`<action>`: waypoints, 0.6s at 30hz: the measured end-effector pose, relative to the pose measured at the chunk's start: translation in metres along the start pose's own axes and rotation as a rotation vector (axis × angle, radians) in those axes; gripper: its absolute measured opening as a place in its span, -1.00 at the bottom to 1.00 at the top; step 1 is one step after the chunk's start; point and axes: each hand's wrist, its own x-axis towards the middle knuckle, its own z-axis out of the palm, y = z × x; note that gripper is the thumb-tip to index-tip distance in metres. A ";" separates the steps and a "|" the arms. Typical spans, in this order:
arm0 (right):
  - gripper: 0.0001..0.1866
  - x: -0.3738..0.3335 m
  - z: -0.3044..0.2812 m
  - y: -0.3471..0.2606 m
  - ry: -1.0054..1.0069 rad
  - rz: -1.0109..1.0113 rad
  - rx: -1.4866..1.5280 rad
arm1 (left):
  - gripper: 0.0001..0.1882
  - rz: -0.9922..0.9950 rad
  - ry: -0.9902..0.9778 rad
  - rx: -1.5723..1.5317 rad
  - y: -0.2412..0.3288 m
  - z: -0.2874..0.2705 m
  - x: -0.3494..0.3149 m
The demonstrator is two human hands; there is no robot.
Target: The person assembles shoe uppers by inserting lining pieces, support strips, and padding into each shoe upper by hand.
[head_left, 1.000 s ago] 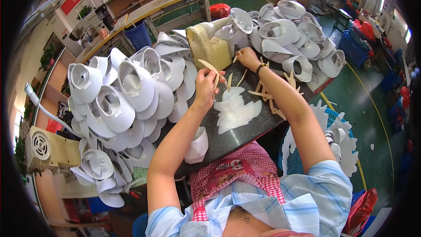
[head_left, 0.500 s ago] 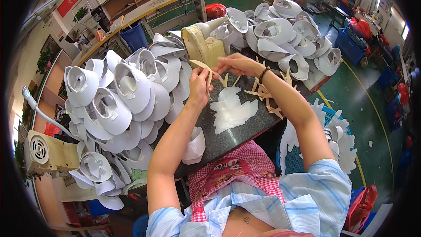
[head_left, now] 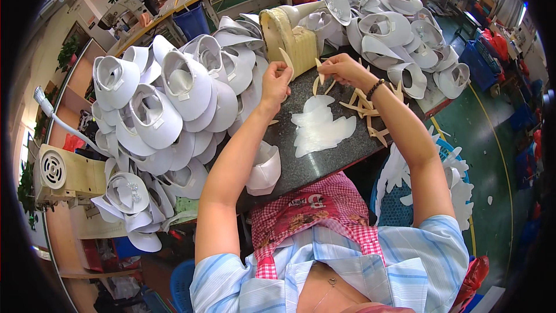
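Both my hands are raised over a dark speckled tabletop. Pinched in my left hand is a curved, pointed cream piece, its tip sticking up. My right hand grips a second, slimmer cream piece by its end. The two pieces are apart. Below them lies a stack of white, irregularly cut sheets. A heap of similar cream pieces lies under my right forearm. One white cap-like piece stands by the near table edge, beside my left forearm.
Many white sun visors are piled on the left, with another pile at the far right. A yellowish padded block stands between them. A blue basket with white cut-outs sits at lower right, and a beige machine at far left.
My hands have drawn apart: the right one moved away from the left, with a cream piece in its fingers. The whole view has also shifted somewhat.
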 end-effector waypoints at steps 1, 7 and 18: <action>-0.80 0.005 0.008 0.006 -0.001 -0.002 0.001 | -0.80 0.001 0.001 0.002 0.003 0.005 -0.002; -0.73 0.035 0.053 0.039 0.238 -0.055 -0.401 | -0.82 -0.047 0.024 -0.085 0.003 0.005 -0.003; -0.60 -0.014 0.062 -0.013 0.024 -0.155 -0.007 | -0.75 -0.185 -0.085 -0.240 0.016 0.004 -0.024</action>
